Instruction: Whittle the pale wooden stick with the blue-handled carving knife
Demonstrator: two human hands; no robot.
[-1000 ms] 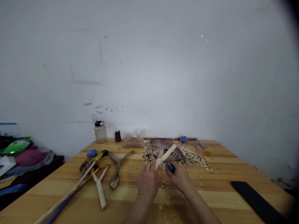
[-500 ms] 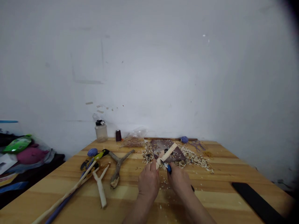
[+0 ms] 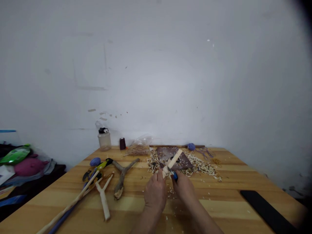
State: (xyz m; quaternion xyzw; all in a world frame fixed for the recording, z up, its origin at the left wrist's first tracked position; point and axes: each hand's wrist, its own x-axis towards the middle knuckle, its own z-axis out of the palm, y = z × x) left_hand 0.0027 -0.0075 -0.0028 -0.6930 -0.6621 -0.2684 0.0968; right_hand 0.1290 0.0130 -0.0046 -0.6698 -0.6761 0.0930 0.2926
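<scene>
My left hand (image 3: 155,191) is closed around the lower part of a pale, peeled wooden stick (image 3: 175,157), which slants up and away to the right. A short stub juts from it just above my fingers, so it looks forked. In my closed right hand (image 3: 184,187) is a knife with a blue handle (image 3: 175,176); its blade lies against the stick close to my left fingers. Both hands are above the near edge of a brown mat (image 3: 168,151) strewn with wood shavings (image 3: 201,164). My fingers hide the stick's lower end and most of the knife handle.
Left on the table (image 3: 131,211) lie a bark-covered forked branch (image 3: 122,177), a peeled forked stick (image 3: 104,201), long sticks (image 3: 73,203) and a purple yarn ball (image 3: 95,161). Behind stand a bottle (image 3: 104,141) and thread spool (image 3: 122,143). A black slab (image 3: 265,209) lies right.
The camera view has shifted slightly. My right hand, with the knife, has drawn a little nearer to my left hand along the stick. Both grips are the same.
</scene>
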